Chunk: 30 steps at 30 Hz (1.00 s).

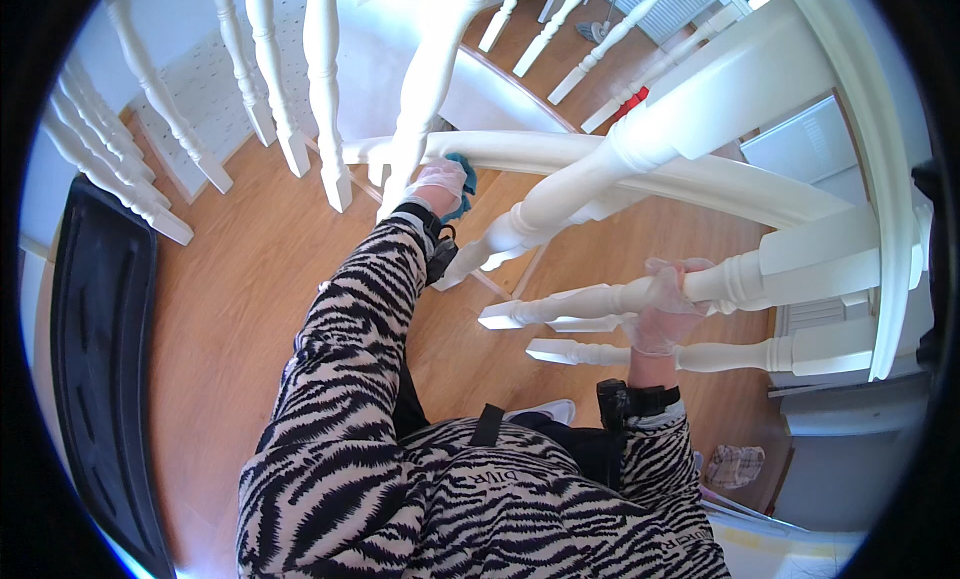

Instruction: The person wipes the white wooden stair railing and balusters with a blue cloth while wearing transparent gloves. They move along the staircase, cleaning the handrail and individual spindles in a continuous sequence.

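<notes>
My left hand (439,183), in a clear glove, is closed around a teal cloth (466,181). It is low by a white turned baluster (415,121), with the curved white lower rail (517,150) just beyond it. Whether the cloth touches the wood cannot be made out. Also gloved, my right hand (666,313) grips another white baluster (720,279), fingers wrapped over its shaft. A thick white baluster (566,193) slants between the two hands. At the right, the curved white handrail (896,279) joins the balusters' upper ends.
A long black plastic tray (105,354) stands along the left side of the wood floor (225,316). Beyond the railing are a mop head (592,30) and a red object (631,103). A checked cloth item (735,465) lies at lower right, near a grey cabinet (840,466).
</notes>
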Tool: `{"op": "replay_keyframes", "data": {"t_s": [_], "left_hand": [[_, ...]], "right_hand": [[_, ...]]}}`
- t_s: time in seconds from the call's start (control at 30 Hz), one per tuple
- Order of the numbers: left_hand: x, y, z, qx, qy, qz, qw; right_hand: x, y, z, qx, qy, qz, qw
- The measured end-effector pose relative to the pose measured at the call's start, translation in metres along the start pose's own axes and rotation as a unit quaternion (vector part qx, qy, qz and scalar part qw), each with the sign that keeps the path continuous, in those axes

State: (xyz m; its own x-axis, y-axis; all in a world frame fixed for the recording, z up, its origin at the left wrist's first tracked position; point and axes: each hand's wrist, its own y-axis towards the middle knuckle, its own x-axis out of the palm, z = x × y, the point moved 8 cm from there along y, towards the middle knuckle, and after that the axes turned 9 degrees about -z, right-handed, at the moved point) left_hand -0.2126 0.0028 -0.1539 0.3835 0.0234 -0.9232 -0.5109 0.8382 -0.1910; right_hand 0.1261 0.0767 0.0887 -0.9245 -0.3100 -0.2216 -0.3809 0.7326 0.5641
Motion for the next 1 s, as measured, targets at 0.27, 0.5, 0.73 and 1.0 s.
{"op": "replay_keyframes", "data": {"t_s": [0.27, 0.5, 0.73, 1.0], "left_hand": [[-0.017, -0.003, 0.027, 0.076, -0.151, -0.027, 0.985], [-0.041, -0.005, 0.076, 0.144, -0.272, 0.039, 0.951], [-0.038, 0.001, 0.054, 0.046, -0.3, 0.009, 0.953], [-0.003, 0.01, 0.021, 0.097, 0.024, 0.009, 0.995]], "right_hand": [[0.001, -0.004, 0.002, 0.039, 0.004, 0.009, 0.999], [0.0, -0.001, 0.002, 0.034, -0.01, 0.013, 0.999], [0.002, -0.001, 0.001, 0.011, 0.016, -0.016, 1.0], [0.0, 0.001, -0.002, 0.008, -0.031, 0.014, 0.999]]}}
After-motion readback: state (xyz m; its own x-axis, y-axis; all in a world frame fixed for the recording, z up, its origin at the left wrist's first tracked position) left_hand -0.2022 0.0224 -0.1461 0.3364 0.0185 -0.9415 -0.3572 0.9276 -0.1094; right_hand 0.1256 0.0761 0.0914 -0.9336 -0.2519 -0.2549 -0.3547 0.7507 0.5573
